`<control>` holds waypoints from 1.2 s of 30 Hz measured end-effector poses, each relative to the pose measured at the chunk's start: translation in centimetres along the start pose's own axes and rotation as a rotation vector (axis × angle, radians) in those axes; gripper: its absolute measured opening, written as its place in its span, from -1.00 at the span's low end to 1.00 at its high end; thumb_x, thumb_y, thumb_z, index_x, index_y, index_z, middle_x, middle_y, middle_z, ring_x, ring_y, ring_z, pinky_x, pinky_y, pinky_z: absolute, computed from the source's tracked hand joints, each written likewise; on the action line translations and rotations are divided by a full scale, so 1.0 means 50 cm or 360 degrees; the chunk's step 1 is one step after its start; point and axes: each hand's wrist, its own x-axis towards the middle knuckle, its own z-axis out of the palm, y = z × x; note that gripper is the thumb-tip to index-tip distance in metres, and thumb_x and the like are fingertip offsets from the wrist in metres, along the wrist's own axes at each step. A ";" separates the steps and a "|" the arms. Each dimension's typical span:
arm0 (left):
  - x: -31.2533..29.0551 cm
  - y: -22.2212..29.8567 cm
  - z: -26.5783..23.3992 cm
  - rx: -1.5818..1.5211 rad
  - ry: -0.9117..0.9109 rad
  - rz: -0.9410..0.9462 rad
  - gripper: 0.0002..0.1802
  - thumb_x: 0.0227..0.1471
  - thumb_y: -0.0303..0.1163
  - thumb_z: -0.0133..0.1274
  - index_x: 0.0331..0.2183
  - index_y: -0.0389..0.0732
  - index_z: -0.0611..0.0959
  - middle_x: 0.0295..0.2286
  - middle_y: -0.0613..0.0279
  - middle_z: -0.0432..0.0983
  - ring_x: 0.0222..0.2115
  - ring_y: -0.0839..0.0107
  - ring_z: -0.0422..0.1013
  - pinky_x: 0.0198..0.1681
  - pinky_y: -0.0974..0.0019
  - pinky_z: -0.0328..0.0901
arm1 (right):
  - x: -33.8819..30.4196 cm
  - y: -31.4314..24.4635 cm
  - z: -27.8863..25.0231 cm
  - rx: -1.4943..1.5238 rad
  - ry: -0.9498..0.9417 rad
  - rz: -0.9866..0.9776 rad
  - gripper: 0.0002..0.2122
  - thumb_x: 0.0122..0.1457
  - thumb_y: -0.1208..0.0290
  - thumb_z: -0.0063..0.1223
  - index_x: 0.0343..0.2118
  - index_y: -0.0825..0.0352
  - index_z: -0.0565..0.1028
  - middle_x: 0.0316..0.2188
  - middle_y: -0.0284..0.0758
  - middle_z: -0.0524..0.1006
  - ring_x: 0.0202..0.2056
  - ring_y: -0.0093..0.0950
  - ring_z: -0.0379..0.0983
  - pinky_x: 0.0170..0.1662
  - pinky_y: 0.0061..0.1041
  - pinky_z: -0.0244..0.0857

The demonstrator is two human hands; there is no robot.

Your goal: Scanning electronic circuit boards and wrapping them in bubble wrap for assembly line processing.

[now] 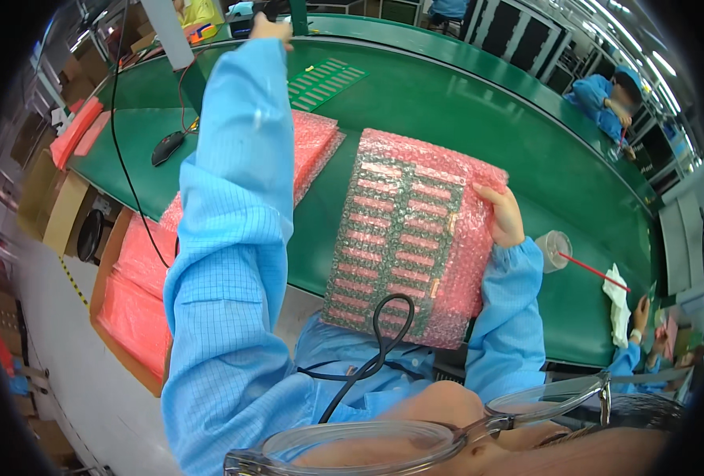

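Observation:
My right hand [504, 214] grips the right edge of a pink bubble-wrap bag [479, 262], thumb on its front. Through the clear bubbles shows a green circuit board panel [403, 230] with rows of slots. The bag is tilted up over the table's near edge. My left arm stretches far forward, and my left hand [271, 30] is at a black device [276, 9] at the table's far side. Its fingers are mostly hidden, so whether it grips the device is unclear. Below that hand a bare green slotted panel [328, 83] lies on the table.
More pink bubble-wrap bags [312, 151] lie behind my left arm. A carton [106, 309] of pink bags stands at the lower left. On the green table [447, 95] are a black mouse [167, 148], a clear cup [554, 250] with a red stick, and a white cloth [618, 305]. Co-workers sit beyond.

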 end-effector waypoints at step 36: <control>-0.437 -0.181 0.095 -0.0852 -0.1855 0.0569 -0.73 0.06 -0.49 -0.08 -0.16 -0.28 0.53 -0.20 0.26 0.48 -0.17 0.52 0.33 -0.04 0.37 0.18 | -0.002 0.051 -0.120 -0.0560 -0.0104 -0.0318 -0.88 0.05 0.60 -0.03 -0.38 0.40 0.55 -0.38 -0.33 0.54 -0.36 -0.53 0.45 -0.30 -0.54 0.32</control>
